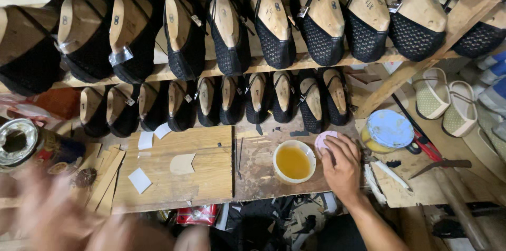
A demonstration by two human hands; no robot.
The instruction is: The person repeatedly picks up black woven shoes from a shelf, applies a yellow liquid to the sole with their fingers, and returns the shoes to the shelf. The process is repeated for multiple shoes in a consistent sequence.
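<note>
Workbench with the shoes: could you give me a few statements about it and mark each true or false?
1. The white cup holds yellow liquid. True.
2. The right hand grips a hammer. False: its fingers rest on a small pink round piece.
3. The left hand is sharp and still. False: it is a blur.
4. Black shoes on wooden lasts fill two shelves. True.
5. The jar beside the right hand has a red lid. False: pale blue.

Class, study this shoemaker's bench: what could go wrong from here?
1. The right hand rests beside the open bowl of yellow liquid; a nudge might spill it across the wooden bench.
2. The left hand is blurred in motion near the open tin and could knock it.
</note>
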